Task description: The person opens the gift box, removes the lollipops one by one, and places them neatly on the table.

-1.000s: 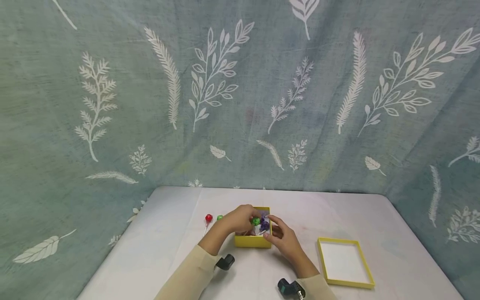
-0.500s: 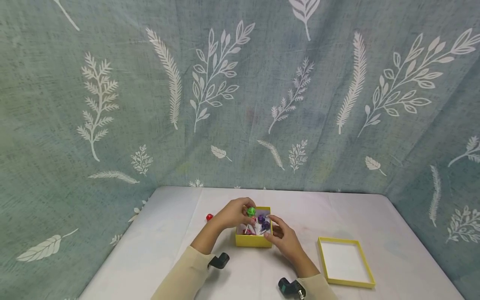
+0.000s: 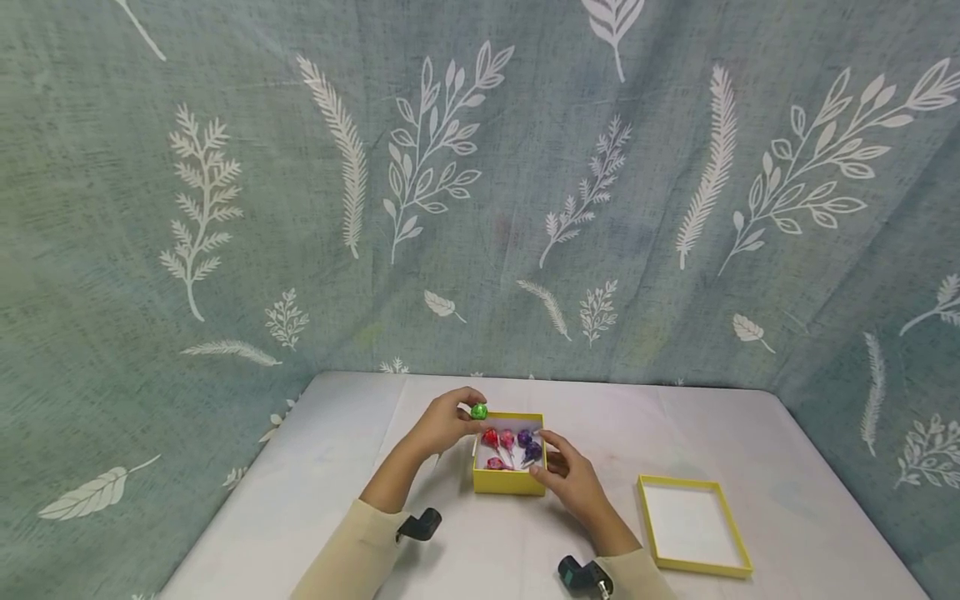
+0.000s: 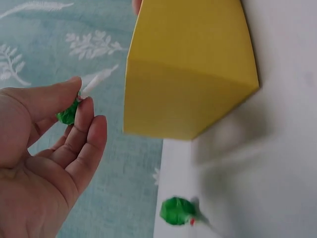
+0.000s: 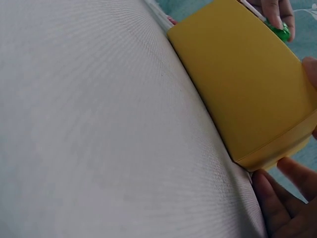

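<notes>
Between thumb and fingers, my left hand (image 3: 444,422) pinches a green lollipop (image 3: 478,412) just beyond the back left corner of a yellow box (image 3: 510,482). In the left wrist view its white stick points towards the box. The open-topped box contains a red lollipop (image 3: 491,437), pink ones (image 3: 507,438) and purple ones (image 3: 525,437). My right hand (image 3: 576,477) holds the box's right side, thumb near the front corner and fingers against the wall. Another green lollipop (image 4: 177,210) lies on the table beside the box; my left hand and arm hide it in the head view.
A shallow yellow-edged lid (image 3: 690,523) with a white inside lies on the white table (image 3: 615,417) to the right. Leaf-patterned green-blue cloth (image 3: 480,208) hangs behind the table. Each wrist carries a black camera (image 3: 422,525).
My left hand has lifted the green lollipop out of the box and moved left to its back corner. The red lollipop on the table has become hidden behind the left arm. My right hand stays put.
</notes>
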The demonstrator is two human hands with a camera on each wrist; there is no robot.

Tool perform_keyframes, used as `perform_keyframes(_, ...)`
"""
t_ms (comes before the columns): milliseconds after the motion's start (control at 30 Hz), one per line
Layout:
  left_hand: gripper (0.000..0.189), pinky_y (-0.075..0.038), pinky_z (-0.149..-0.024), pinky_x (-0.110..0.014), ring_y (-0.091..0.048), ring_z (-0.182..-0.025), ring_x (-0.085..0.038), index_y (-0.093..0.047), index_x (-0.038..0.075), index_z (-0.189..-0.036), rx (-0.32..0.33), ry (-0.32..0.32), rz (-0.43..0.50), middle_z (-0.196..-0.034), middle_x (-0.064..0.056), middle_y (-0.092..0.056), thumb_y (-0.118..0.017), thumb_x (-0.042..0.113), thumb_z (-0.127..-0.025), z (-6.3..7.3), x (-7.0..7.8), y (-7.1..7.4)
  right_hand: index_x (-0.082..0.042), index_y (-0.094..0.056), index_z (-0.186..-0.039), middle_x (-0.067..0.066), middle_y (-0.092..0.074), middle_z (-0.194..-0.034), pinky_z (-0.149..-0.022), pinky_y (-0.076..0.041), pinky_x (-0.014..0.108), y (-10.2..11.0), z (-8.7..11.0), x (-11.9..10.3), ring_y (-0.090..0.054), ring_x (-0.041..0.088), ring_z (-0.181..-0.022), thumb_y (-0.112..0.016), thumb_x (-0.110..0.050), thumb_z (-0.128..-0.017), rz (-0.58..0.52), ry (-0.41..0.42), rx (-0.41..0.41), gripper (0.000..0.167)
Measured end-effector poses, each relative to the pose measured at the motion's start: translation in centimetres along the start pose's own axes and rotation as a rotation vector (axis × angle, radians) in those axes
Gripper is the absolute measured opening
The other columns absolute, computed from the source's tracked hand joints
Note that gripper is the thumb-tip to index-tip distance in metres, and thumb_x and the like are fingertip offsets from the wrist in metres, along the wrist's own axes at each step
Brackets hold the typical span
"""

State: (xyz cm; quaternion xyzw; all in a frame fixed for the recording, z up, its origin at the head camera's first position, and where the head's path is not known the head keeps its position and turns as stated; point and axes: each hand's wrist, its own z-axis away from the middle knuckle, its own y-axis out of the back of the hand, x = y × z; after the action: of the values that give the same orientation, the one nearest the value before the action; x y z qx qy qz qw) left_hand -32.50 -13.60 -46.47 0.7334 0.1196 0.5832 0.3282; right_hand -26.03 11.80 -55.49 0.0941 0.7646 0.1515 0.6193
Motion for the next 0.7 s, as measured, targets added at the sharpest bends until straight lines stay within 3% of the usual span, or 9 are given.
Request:
perform_keyframes(100,0.036,-0.052,-0.068,-0.034,-0.062,-0.090,-0.016,-0.063,0.013,-0.118,0.014,0.009,-0.015,-0.111,-0.004,-0.059,-0.077,0.016,-0.085,0.4,-0.6,0.7,-0.021,-0.049,-0.143,0.019,-0.055,-0.133,-0.093,-0.047,0.049,0.0,0.1,-0.1,-0.058,0.035,-0.115,-0.072,-0.029,-0.089,0.010,0.005,0.005,0.059)
perform_keyframes(467,0.037,-0.051,-0.059,-0.033,-0.059,-0.084,-0.017,-0.064,0.011,-0.120,0.087,0.141,-0.048,-0.109,-0.005,-0.058,-0.076,0.011,-0.085,1.6,-4.3,3.0,-0.022,-0.049,-0.143,0.019,-0.055,-0.134,-0.093,-0.047,0.049,0.1,0.2,-0.4,-0.058,0.035,-0.115,-0.073,-0.030,-0.088,-0.013,-0.006,-0.003,0.060)
perform_keyframes(700,0.038,-0.052,-0.062,-0.032,-0.062,-0.080,-0.015,-0.064,0.007,-0.123,0.114,0.159,-0.045,-0.111,-0.007,-0.059,-0.073,0.007,-0.086,2.5,-6.4,3.8,-0.022,-0.049,-0.143,0.019,-0.055,-0.133,-0.094,-0.046,0.050,0.1,0.2,-0.5,-0.058,0.035,-0.115,-0.074,-0.028,-0.087,-0.038,-0.026,0.007,0.061)
